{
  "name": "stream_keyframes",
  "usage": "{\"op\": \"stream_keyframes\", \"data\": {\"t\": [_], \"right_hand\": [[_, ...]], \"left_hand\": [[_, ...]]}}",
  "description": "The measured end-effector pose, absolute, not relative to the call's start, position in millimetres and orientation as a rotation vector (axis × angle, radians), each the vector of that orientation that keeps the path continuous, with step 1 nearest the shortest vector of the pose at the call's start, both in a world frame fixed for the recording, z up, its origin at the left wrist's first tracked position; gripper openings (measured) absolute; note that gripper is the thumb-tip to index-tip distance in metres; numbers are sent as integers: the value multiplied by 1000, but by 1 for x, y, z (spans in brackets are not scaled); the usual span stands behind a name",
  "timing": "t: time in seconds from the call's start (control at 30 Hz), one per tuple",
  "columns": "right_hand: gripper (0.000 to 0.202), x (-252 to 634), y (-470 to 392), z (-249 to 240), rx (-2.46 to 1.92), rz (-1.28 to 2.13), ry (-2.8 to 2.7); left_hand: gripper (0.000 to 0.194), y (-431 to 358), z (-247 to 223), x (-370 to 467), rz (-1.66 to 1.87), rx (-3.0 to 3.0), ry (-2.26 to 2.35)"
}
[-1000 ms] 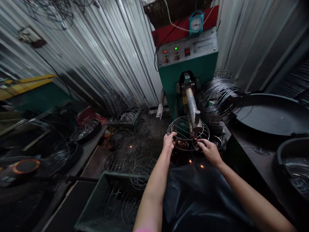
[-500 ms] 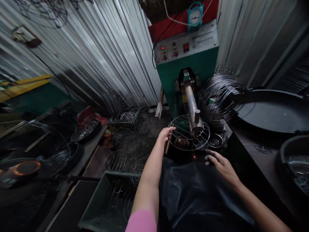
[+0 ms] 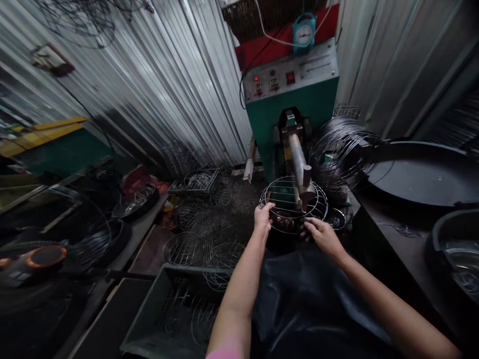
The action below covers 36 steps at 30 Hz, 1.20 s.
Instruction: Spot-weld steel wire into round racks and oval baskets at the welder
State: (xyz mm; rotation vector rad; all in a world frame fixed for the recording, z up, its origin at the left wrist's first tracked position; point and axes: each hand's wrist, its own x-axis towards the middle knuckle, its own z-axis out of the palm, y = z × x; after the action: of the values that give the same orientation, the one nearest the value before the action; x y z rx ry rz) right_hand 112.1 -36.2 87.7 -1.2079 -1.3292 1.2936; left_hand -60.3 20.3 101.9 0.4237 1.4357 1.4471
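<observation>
A round wire rack (image 3: 280, 201) with parallel bars is held roughly level beneath the metal arm (image 3: 298, 153) of a green welding machine (image 3: 288, 94). My left hand (image 3: 263, 217) is closed on the rack's left rim, thumb on top. At the front rim, just below the arm's pointed tip (image 3: 304, 205), my right hand (image 3: 321, 236) has its fingers pinched together. Their tips look dark, and what they hold is too small or hidden to make out. Part of the rack's right side lies behind the arm.
A coil of wire (image 3: 342, 149) and a wide dark pan (image 3: 422, 172) stand on the right. Wire racks (image 3: 183, 249) are heaped on the left, behind a green crate (image 3: 144, 319) with more wire pieces. A blue dial scale (image 3: 304, 34) sits on the machine.
My right hand has moved left and forward to the rack's front rim, its fingers closing. My left hand has shifted slightly with the rack. A small orange glow below the rack has gone.
</observation>
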Motion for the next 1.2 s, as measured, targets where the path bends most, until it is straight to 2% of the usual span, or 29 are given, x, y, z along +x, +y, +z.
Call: {"op": "stream_keyframes", "data": {"t": [0.37,0.63,0.87,1.2], "right_hand": [[43,121,-31,75,-1210,1230,-1336],[38,121,-26,81,-1192,1225,-1374],[31,122,-23,86,-1212,1234,-1385],[32,120,-20,86,-1266,1178,-1490]], "left_hand": [[23,18,108,-51,1442,439,1427],[27,21,105,-53,1425,404,1489],[20,23,107,-50,1413,347,1513],[31,27,93,-52,1377,371,1523]]}}
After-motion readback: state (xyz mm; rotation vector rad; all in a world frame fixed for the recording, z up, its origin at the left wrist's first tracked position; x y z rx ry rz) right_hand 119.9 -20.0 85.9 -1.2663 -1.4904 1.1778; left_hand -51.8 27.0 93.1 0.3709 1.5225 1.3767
